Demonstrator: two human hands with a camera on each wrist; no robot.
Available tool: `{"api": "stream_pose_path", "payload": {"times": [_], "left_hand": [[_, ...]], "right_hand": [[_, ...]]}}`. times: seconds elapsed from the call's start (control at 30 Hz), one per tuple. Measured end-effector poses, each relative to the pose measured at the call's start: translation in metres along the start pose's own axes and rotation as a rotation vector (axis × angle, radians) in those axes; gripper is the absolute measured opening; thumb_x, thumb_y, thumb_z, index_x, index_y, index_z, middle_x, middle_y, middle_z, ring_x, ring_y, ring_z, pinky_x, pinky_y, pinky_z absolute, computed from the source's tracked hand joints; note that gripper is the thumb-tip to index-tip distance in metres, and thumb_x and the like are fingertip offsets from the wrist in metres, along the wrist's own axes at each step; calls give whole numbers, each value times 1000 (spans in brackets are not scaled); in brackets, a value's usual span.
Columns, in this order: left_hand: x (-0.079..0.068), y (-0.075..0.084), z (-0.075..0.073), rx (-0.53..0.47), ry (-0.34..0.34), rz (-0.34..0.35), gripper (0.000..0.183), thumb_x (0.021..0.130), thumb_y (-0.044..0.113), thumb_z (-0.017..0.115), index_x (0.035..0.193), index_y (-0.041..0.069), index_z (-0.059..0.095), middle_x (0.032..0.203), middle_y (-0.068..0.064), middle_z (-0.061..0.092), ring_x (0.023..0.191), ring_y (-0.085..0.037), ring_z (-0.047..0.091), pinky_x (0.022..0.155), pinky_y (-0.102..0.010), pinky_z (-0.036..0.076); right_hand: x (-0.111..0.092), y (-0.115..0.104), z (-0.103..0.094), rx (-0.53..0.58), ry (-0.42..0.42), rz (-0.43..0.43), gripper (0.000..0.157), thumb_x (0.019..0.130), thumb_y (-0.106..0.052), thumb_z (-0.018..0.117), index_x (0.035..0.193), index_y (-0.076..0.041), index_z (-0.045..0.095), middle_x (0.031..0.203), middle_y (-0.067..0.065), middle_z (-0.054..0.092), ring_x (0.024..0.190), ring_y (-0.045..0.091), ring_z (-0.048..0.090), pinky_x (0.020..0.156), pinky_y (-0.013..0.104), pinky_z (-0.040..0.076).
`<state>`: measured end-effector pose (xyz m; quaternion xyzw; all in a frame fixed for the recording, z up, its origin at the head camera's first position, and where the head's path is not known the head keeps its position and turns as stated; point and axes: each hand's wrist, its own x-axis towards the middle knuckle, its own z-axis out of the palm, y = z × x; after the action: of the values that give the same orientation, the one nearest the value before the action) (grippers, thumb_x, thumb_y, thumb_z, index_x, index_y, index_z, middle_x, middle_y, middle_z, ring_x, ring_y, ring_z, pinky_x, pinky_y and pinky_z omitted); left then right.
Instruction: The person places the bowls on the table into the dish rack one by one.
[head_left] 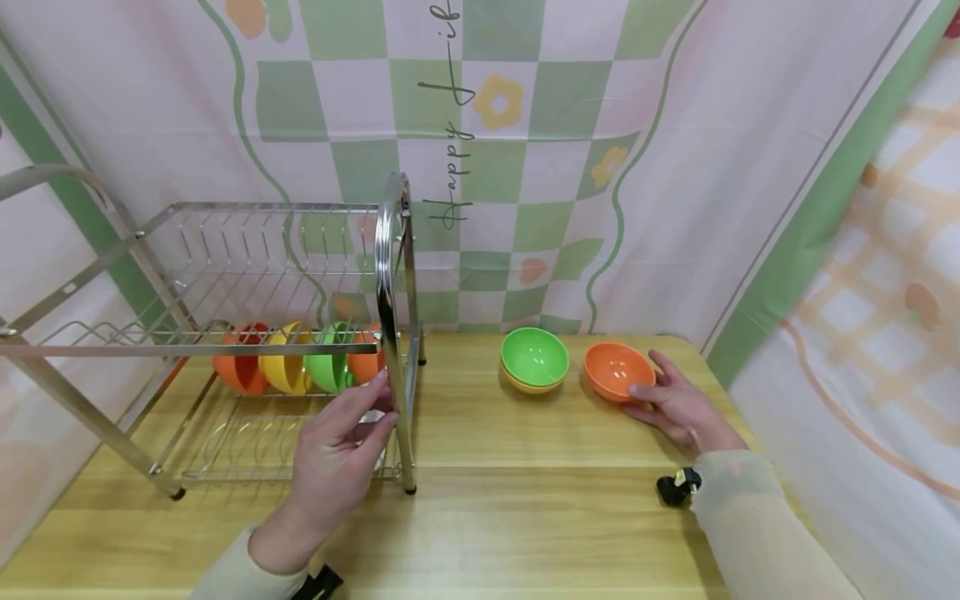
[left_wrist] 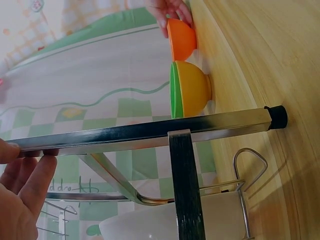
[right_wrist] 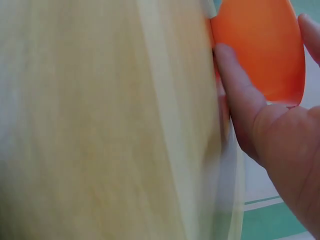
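Observation:
My left hand (head_left: 337,462) is at the near right post of a metal two-tier dish rack (head_left: 386,275), pinching it between thumb and fingers (left_wrist: 40,182). At the right of the table, my right hand (head_left: 686,408) grips an orange bowl (head_left: 618,371) by its right side; its fingers (right_wrist: 235,75) lie against the bowl's outer wall. That bowl faces upward. Just left of it, a green bowl (head_left: 535,356) sits nested in a yellow bowl (left_wrist: 194,90).
On the rack's lower tier, an orange-red bowl (head_left: 242,367), a yellow bowl (head_left: 285,362), a green bowl (head_left: 327,362) and another orange bowl (head_left: 366,358) stand on edge. A white dish (left_wrist: 150,222) shows low in the rack. A patterned curtain (head_left: 495,167) hangs behind the wooden table (head_left: 525,517).

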<state>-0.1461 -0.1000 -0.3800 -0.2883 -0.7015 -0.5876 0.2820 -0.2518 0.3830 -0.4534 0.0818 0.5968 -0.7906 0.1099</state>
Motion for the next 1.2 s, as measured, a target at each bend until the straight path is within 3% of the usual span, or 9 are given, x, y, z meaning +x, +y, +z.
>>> {"api": "stream_pose_path", "payload": {"times": [0.53,0.97,1.2], "left_hand": [[2,1,1,20,-3,8,65,79,-23,69,135,9,63,104,-11,69,93,-17,67,70,-29,60],[2,2,-1,30,-4,-7,65,79,-23,69,135,10,63,103,-11,69,93,-17,66,70,-29,60],[2,3,0,40,-2,-3,64,80,-22,70,135,9,63,103,-10,70,93,-16,67,70,-29,60]], "right_hand": [[2,-1,7,33,12,34,97,94,16,54,161,-23,-5,160,22,-22,143,48,12,103,46,44],[-1,-5,17,-2,-49,56,82,98,12,42,160,-15,-5,159,33,-6,142,47,15,105,51,41],[-2,-1,18,10,-49,71,90,96,14,46,161,-25,-3,160,20,-21,142,52,13,103,53,44]]}}
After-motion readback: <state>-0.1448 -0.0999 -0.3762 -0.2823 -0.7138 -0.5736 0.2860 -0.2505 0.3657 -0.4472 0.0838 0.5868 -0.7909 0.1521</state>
